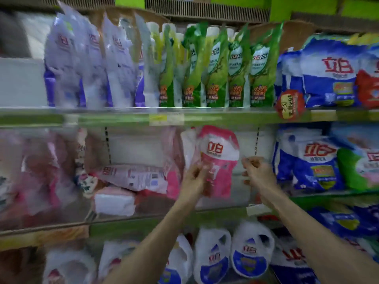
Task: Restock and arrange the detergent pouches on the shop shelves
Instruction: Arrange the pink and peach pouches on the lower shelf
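A pink and white detergent pouch [218,154] stands upright on the middle shelf [215,213], and my left hand [194,177] grips its lower left side. My right hand [257,171] hovers just right of the pouch, fingers curled, with nothing clearly in it. More pink pouches [133,176] lie flat or lean to the left on the same shelf; the picture is blurred there.
The upper shelf [184,117] carries purple pouches [86,64], green pouches [225,68] and blue powder bags [326,74]. Blue bags [311,162] stand right of my right hand. White jugs [231,257] fill the shelf below.
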A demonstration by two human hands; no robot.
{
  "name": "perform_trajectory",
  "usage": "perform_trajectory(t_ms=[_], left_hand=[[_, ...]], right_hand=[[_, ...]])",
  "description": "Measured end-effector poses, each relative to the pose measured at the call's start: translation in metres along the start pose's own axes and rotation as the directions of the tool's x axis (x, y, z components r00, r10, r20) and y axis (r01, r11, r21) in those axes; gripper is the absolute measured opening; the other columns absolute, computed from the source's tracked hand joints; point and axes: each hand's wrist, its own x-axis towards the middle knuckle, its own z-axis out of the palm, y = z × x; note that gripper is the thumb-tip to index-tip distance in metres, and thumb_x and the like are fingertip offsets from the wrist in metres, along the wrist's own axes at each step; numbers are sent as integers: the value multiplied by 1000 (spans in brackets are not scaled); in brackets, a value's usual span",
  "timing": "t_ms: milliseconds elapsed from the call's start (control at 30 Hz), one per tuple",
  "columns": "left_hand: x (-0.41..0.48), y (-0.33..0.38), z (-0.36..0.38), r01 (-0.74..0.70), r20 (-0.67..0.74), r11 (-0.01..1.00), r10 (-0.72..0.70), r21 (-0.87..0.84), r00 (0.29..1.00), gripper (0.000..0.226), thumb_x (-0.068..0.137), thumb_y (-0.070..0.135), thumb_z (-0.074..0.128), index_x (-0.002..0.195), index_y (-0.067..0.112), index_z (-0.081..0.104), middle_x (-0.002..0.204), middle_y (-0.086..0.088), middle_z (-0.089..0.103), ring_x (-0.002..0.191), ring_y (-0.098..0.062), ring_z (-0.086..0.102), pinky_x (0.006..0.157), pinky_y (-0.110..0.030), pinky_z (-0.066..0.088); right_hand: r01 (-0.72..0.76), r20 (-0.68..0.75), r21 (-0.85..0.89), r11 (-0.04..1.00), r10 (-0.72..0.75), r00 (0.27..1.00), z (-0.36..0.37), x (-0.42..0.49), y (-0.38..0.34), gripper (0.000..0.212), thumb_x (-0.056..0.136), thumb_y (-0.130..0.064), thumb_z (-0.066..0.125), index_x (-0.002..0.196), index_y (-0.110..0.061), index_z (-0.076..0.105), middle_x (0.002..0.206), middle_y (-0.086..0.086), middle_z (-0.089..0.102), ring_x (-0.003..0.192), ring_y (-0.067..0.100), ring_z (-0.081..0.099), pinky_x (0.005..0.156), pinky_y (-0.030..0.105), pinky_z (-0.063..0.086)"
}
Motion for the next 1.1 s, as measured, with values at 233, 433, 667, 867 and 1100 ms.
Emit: perform_trajectory(t_ms=[233,433,667,867,1100], left_hand=[[-7,-67,-8,-142,-13,990,142,6,990,23,98,29,57,102,7,60,81,-3,67,60,-13,65,61,-33,56],[10,-100,4,-125,41,983,121,136,992,24,96,31,57,109,12,62,103,-7,70,91,-22,68,94,-45,55],[64,-123,40,-118,-38,918,143,380,989,41,77,49,53,117,39,51,108,0,70,100,-23,67,93,-47,53],[74,-120,65,-195,-36,885,232,423,972,47,97,17,55,134,39,37,111,10,65,95,-4,62,82,-16,46],[88,-133,49,-40,-137,878,119,477,983,42,86,25,63,126,24,52,103,-4,71,89,-25,66,87,-41,54]], right_hand=[[80,-57,-44,996,-83,995,8,20,75,67,73,-68,64,113,-15,57,91,2,63,94,30,67,86,51,57],[23,91,4,1000,-23,996,21,33,100,81,84,-59,65,146,-18,34,122,5,54,96,23,56,87,45,55],[135,188,86,987,-149,971,45,80,106,69,85,-57,65,143,-27,42,136,5,57,107,23,61,82,40,55],[115,231,202,973,-162,959,70,104,103,49,76,-57,67,108,-20,71,102,1,75,94,21,70,89,41,56],[53,252,148,987,-90,964,82,106,104,41,89,-47,61,104,-9,68,100,10,71,91,28,67,72,33,46]])
